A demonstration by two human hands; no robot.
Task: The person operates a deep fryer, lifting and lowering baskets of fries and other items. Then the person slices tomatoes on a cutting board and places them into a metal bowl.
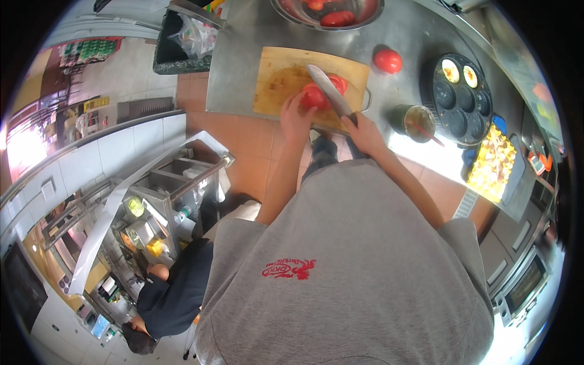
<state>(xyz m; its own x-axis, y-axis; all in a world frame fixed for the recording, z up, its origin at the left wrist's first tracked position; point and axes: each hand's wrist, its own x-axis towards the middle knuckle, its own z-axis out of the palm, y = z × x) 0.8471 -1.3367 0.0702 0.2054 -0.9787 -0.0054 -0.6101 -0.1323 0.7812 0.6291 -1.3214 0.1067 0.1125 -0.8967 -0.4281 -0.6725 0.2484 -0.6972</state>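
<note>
My right hand (365,132) grips the dark handle of a kitchen knife (329,89). Its broad blade lies across a partly sliced tomato (315,96), with cut slices (338,84) on the blade's far side. The fingertips and thumb of my left hand (296,116) press against the uncut side of that tomato, close to the blade. Beneath them is a wooden cutting board (278,98), wet and stained in the middle, with a metal handle at its right end. A whole tomato (388,61) sits on the steel worktop (237,59) right of the board.
Beyond the board, a steel bowl (327,28) holds tomatoes. At right are a jar (414,123), a round multi-cup pan (463,98) with two egg-like pieces, and a yellow patterned item (492,164). A lined bin (182,66) stands left; a co-worker in dark clothing (178,292) is behind.
</note>
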